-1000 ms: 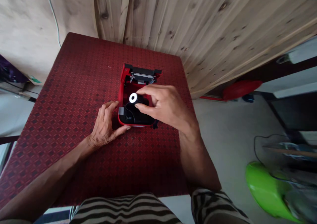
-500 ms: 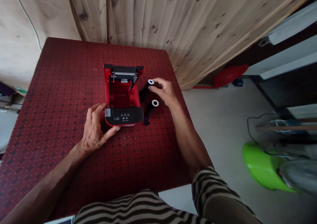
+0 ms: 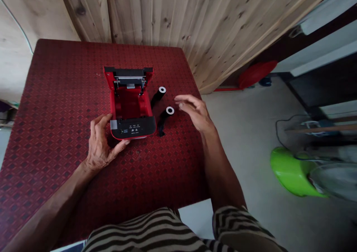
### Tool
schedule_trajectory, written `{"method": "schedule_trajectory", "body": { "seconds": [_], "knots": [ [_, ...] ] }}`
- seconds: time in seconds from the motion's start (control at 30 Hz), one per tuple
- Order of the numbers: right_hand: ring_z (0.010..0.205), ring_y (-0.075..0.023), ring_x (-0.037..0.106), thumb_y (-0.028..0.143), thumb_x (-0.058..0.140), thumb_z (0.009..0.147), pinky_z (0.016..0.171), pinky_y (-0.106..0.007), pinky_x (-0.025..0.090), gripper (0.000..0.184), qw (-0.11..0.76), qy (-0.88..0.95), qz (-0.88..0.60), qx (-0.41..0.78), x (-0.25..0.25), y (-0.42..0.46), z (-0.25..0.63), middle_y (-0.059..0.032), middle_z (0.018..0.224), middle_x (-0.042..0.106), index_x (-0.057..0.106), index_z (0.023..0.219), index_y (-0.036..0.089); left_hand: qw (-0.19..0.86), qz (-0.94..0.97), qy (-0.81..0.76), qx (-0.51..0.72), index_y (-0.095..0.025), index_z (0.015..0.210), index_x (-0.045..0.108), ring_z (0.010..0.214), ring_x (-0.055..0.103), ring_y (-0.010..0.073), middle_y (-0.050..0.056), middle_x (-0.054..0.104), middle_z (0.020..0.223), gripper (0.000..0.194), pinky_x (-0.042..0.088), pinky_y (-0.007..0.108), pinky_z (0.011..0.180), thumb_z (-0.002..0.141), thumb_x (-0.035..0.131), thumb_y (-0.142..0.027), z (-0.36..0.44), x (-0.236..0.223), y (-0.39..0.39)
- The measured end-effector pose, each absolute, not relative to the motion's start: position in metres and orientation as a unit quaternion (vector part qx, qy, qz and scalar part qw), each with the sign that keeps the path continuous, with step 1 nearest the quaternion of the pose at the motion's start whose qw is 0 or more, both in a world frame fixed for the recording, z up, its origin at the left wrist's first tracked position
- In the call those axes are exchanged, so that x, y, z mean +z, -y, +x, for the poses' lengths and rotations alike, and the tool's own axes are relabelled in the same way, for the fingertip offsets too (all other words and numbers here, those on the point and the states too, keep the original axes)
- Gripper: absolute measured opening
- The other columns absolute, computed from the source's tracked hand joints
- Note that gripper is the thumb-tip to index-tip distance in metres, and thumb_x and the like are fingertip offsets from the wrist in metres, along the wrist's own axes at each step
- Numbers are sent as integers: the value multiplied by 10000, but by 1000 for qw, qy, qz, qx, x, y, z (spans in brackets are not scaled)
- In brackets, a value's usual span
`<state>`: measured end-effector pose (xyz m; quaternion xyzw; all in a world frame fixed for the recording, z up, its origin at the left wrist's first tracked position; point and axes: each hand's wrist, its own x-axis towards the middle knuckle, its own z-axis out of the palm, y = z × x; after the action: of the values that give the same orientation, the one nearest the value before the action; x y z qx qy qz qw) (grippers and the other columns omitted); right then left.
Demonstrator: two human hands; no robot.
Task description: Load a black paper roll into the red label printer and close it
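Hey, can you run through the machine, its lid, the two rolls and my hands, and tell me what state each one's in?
Machine: upright on the table, inside exposed
Lid: open, raised
Far roll: white end up, not held
Near roll: white end up, not held
Left hand: curled around the machine's near left corner
Right hand: part open, holding nothing

Red patterned table, open red-and-black device on it, two black rolls (pale ends up) standing apart just beside it.
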<state>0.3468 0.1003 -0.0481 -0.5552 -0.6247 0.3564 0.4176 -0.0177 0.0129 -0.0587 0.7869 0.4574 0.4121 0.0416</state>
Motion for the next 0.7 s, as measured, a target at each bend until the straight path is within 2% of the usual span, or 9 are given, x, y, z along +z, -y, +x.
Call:
{"method": "schedule_trajectory", "body": {
  "seconds": [0.07,0.17,0.2,0.3,0.37,0.43,0.5,0.6,0.7],
  "knots": [
    [1280,-269,702,409,752,908,1149,-512,524,349,419,604,-535,417,-44,-77,351,-60,1341,767,752,1237,294,43,788,-457,411,-179,1601,386,1270,583,353,190,585,1354,887,578,540,1032,929,725,-648,-18,-59,-13],
    [1340,-288,668,443,858,816,1159,-512,519,565,386,613,-518,455,-47,-60,342,-57,1438,724,705,1344,318,47,786,-462,409,-201,1593,395,1279,586,353,188,584,1378,873,569,549,1044,921,741,-639,-19,-60,-13],
    [1302,-294,686,450,878,792,1144,-518,528,562,379,624,-525,437,-50,-60,336,-63,1398,743,722,1311,305,46,785,-463,409,-210,1590,399,1278,586,351,184,585,1380,870,569,552,1045,916,747,-637,-19,-60,-13],
    [1131,-290,742,473,863,794,1060,-519,568,398,385,639,-547,380,-59,-67,322,-67,1179,802,774,1119,261,40,784,-462,412,-214,1587,399,1269,587,347,176,589,1371,868,574,553,1035,917,737,-651,-19,-60,-14],
    [1083,-277,747,492,830,826,982,-488,599,356,400,632,-550,371,-56,-69,318,-62,1147,795,771,1091,261,41,786,-461,410,-204,1588,389,1267,591,346,177,590,1359,869,579,547,1029,925,722,-658,-19,-60,-13],
    [1102,-264,735,474,799,871,947,-455,608,342,405,646,-541,354,-38,-65,319,-55,1198,774,760,1148,277,42,786,-462,408,-195,1591,380,1268,593,346,180,591,1350,872,578,542,1034,932,715,-657,-19,-61,-13],
    [1129,-256,720,415,767,921,978,-449,595,310,391,695,-517,310,-6,-57,318,-46,1226,760,748,1208,299,44,785,-465,408,-188,1595,376,1281,589,350,188,588,1360,874,575,544,1045,935,714,-651,-18,-62,-12],
    [1151,-283,716,369,740,969,1056,-499,560,299,328,794,-450,245,53,-45,306,-45,1226,769,730,1265,329,54,781,-465,412,-184,1601,372,1301,581,357,200,579,1401,877,567,551,1067,937,720,-639,-17,-64,-11],
    [1189,-298,716,288,725,978,1062,-508,558,381,262,847,-411,210,89,-47,276,-55,1302,746,665,1352,325,69,784,-464,407,-199,1611,349,1319,581,360,195,573,1427,879,561,570,1083,942,713,-638,-17,-64,-9]
  ]
}}
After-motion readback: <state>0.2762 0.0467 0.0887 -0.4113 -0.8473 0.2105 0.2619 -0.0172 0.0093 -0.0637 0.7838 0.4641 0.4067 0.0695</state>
